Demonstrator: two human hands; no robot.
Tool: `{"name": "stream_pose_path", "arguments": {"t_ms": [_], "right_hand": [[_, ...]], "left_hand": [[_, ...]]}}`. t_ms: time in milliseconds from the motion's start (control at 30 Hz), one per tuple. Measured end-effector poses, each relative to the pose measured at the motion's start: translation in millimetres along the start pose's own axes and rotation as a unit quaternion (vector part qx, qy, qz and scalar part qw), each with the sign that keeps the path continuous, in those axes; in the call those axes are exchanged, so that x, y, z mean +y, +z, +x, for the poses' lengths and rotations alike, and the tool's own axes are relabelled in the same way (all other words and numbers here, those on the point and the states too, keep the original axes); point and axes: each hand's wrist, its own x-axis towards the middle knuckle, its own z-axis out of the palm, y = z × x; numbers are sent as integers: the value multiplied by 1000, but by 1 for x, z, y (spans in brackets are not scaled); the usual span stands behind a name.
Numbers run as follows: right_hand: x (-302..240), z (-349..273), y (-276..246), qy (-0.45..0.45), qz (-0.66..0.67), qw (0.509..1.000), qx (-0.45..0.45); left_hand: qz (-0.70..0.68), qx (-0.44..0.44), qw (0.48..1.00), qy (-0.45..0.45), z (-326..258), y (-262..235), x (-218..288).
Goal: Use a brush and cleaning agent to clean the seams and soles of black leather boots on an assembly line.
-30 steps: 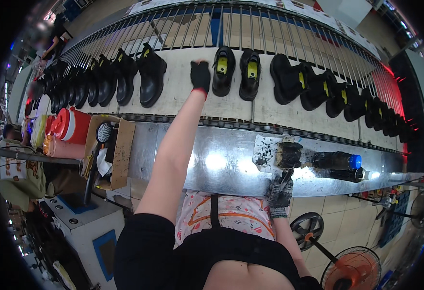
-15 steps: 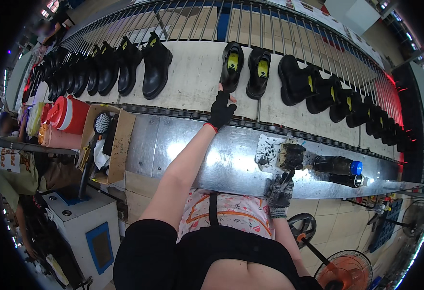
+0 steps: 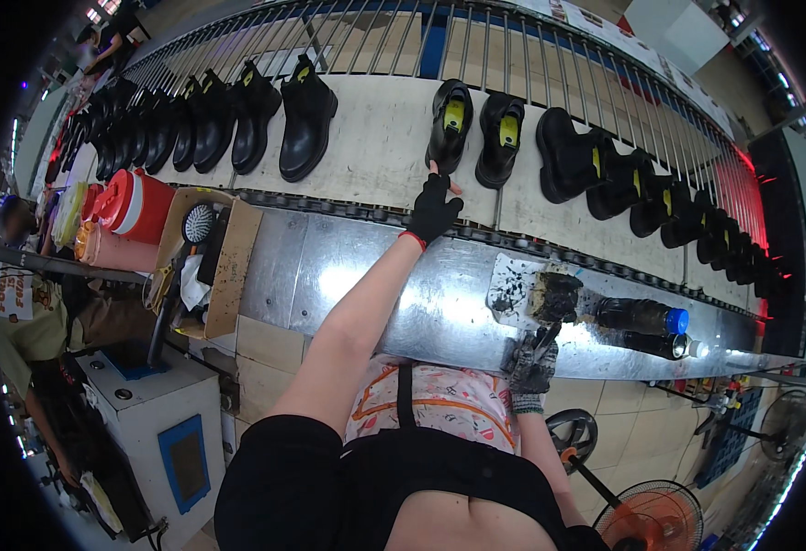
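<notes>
Black ankle boot [image 3: 448, 124] with a yellow tongue label stands upright on the conveyor belt [image 3: 380, 147], its toe touching the fingertips of the left hand [image 3: 433, 208], whose grip is loose and spread, clasping nothing. It looks stiff-soled and fairly heavy, with smooth leather that may slip, so the open collar, just beyond the fingers, seems the surest hold. The right hand [image 3: 533, 360], gloved, rests at the near edge of the metal desk [image 3: 366, 275]; its grip appears slack, beside a blackened brush [image 3: 554, 296].

A tiled floor [image 3: 669, 432] lies below a shiny metal workbench [image 3: 375, 285], with a red fan [image 3: 660, 519] nearby.
</notes>
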Motion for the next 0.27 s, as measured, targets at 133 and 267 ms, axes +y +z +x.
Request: {"name": "stream_pose_path", "arguments": {"t_ms": [133, 267], "right_hand": [[-4, -2, 4, 6, 24, 1000, 12], [-5, -2, -2, 25, -26, 999, -2]], "left_hand": [[-7, 10, 999, -47, -1, -3, 21], [128, -64, 989, -29, -20, -2, 66]]}}
